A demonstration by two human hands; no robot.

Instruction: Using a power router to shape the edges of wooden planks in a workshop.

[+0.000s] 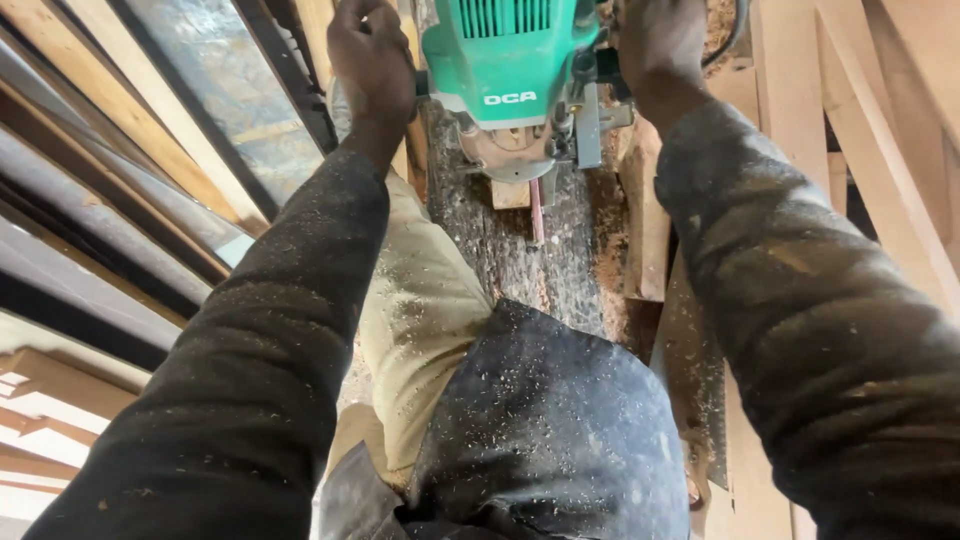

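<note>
A green power router (510,70) sits on a rough, sawdust-covered wooden board (520,250) at the top middle of the head view. My left hand (370,65) is closed around the tool's left handle. My right hand (660,50) grips the handle on its right side. A small wooden block (510,193) and a thin reddish strip (537,212) show just below the tool's base. Both my dark sleeves are speckled with sawdust, and my knee in tan trousers (425,300) rests beside the board.
Long planks and battens (110,110) lean in a stack on the left. More pale timber lengths (880,110) stand on the right. A short wooden offcut (645,220) lies along the board's right edge, with sawdust heaped around it.
</note>
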